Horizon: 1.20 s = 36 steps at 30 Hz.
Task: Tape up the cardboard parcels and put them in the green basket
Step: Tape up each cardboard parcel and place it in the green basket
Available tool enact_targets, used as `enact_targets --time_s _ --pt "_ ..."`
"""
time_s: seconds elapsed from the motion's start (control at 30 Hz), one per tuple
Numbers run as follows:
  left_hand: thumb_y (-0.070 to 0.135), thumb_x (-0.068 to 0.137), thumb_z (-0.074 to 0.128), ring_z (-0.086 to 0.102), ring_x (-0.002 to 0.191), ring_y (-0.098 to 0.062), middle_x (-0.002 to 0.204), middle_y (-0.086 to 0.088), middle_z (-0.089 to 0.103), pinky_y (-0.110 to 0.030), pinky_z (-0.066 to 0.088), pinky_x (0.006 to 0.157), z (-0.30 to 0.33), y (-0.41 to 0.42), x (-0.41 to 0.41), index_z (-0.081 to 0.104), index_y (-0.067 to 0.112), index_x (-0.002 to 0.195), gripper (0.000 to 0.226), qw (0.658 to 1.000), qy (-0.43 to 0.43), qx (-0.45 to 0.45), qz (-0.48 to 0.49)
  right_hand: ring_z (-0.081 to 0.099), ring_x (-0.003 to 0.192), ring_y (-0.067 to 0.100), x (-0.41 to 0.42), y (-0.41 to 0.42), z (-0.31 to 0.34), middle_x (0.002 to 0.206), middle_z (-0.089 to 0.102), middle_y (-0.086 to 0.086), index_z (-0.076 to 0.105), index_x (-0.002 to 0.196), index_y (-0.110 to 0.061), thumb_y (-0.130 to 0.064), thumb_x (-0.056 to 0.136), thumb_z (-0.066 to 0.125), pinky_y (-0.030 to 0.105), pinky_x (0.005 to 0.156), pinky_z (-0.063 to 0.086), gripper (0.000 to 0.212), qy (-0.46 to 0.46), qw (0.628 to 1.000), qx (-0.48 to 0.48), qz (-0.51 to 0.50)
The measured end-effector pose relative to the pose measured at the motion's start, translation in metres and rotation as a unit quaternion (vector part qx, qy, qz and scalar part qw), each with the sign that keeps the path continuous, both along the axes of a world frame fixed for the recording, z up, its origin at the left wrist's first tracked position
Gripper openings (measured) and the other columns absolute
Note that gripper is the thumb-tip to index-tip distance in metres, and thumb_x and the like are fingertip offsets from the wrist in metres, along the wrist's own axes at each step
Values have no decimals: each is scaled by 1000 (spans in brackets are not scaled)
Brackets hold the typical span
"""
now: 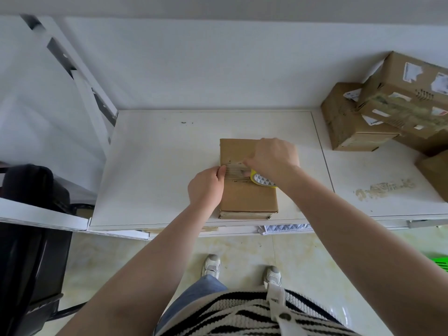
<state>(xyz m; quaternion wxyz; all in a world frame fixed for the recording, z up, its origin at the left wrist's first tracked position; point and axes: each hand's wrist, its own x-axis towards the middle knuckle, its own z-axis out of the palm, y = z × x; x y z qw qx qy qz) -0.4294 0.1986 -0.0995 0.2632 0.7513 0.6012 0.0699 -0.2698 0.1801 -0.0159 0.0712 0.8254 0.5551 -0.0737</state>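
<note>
Pinning the tape [236, 171] end at the box's [246, 192] left edge, my left hand [206, 187] pinches it. My right hand [272, 158] grips the roll [263, 181], pulling rightward across the box's short width.

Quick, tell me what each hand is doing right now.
Left hand: pinches the tape end at the left edge of the box.
Right hand: grips the tape roll on top of the box.
</note>
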Motion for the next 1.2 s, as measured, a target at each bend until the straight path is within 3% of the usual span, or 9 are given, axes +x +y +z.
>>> enact_targets --time_s 0.2,0.47,0.63,1.2 --pt "38 104 33 53 73 -29 74 0 46 -34 30 59 -1 -5 2 44 16 74 39 997 5 74 7 46 51 13 2 0 0 59 52 -3 47 63 -19 -55 87 55 22 44 26 45 3 1000 0 -1" --pt "35 106 31 45 70 -25 72 2 44 -33 27 58 -2 -2 2 37 16 70 40 998 -58 8 21 44 50 13 0 2 -1 58 51 -3 46 62 -19 -54 88 55 23 44 25 45 -4 1000 -2 -1" --pt "47 104 30 47 60 -21 59 4 45 -30 28 50 -1 -6 5 38 20 64 49 989 -114 -55 74 46 48 13 3 0 -1 55 51 -3 48 60 -18 -53 89 56 22 43 26 46 -2 1000 6 -4" --pt "49 102 37 44 55 -18 58 3 47 -28 26 48 -8 -7 5 36 19 65 47 989 -116 -47 79 44 49 14 -1 -1 1 56 49 -2 46 59 -18 -51 92 52 23 44 24 47 -7 1000 8 13"
